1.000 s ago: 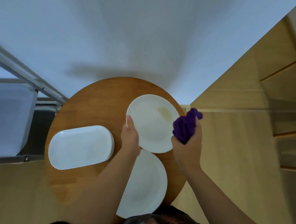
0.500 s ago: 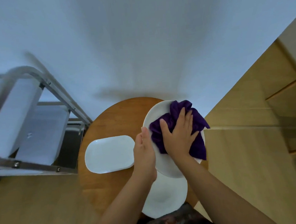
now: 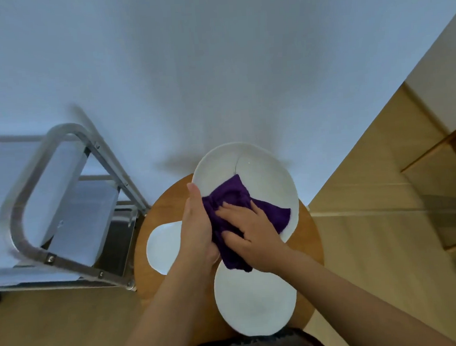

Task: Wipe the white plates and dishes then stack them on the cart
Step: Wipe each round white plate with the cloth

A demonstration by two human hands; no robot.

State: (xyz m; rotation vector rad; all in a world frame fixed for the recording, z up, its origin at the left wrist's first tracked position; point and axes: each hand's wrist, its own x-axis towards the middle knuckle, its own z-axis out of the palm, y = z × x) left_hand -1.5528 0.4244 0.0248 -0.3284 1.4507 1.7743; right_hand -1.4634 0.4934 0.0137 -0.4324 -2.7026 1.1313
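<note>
Home dining corner, round wooden table [image 3: 154, 215], steel cart [image 3: 60, 190], wood cabinets [image 3: 424, 186]

A: Entry, purple cloth [image 3: 240, 215]: change?
B: A second ago bunched in the right hand [image 3: 253, 236] beside the round plate [image 3: 250, 165]; now spread flat on it.
A: Plate?
B: Lifted higher, left hand [image 3: 195, 229] holding its edge.
</note>
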